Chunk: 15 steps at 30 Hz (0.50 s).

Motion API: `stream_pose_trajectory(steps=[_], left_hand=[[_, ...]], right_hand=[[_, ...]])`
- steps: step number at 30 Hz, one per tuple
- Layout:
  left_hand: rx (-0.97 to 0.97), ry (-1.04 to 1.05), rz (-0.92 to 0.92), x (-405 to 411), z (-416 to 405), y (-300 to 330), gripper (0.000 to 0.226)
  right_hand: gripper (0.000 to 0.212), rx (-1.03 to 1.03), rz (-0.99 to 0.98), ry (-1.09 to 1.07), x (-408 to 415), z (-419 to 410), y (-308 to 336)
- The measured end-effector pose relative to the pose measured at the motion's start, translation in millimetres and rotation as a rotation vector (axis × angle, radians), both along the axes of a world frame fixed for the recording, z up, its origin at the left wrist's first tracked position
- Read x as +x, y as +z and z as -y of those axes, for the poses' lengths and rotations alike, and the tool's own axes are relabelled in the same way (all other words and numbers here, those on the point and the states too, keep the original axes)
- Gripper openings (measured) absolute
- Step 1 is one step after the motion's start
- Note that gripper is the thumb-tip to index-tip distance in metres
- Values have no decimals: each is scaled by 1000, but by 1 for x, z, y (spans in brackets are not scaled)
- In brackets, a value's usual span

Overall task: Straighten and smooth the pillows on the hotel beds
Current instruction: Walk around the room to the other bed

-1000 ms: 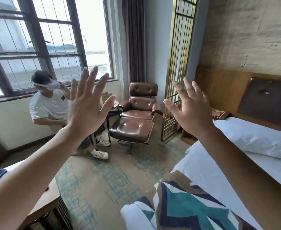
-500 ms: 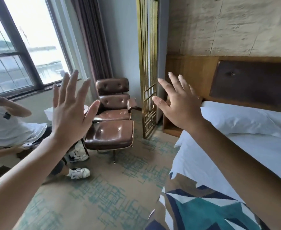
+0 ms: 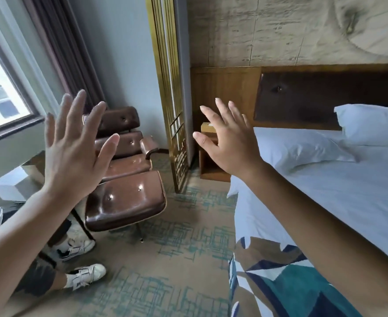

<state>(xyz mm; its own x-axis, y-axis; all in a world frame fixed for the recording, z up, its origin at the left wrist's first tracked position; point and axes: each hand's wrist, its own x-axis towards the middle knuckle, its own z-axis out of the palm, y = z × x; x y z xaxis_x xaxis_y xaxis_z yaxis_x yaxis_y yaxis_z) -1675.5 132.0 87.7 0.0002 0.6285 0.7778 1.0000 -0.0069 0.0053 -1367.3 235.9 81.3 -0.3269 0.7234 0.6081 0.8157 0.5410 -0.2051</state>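
A white bed (image 3: 330, 202) fills the right side, with a patterned teal and brown runner (image 3: 280, 287) across its foot. A flat, creased white pillow (image 3: 298, 147) lies at the head end. A second white pillow (image 3: 371, 124) leans against the dark headboard (image 3: 302, 99) behind it. My left hand (image 3: 74, 152) is raised with spread fingers in front of the leather chair, holding nothing. My right hand (image 3: 229, 140) is also raised and spread, in the air just left of the flat pillow, not touching it.
A brown leather lounge chair (image 3: 119, 133) and its footstool (image 3: 128, 200) stand on the carpet to the left. A gold lattice screen (image 3: 170, 88) and a wooden nightstand (image 3: 211, 156) sit beside the bed. A person's legs and white sneakers (image 3: 83, 273) are at lower left.
The view has swung to the right: the window and the seated person slid out to the left, and the bed with its pillows came into fuller view. Both hands stay raised and spread.
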Motion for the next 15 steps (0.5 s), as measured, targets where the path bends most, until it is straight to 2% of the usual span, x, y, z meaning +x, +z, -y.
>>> stream_pose_trajectory(steps=[8, 15], left_hand=[[-29, -163, -39, -19, -124, -25, 65], [-22, -232, -130, -38, -239, -13, 65]], right_hand=[[66, 3, -21, -167, -15, -98, -16], [69, 7, -19, -225, -30, -196, -5]])
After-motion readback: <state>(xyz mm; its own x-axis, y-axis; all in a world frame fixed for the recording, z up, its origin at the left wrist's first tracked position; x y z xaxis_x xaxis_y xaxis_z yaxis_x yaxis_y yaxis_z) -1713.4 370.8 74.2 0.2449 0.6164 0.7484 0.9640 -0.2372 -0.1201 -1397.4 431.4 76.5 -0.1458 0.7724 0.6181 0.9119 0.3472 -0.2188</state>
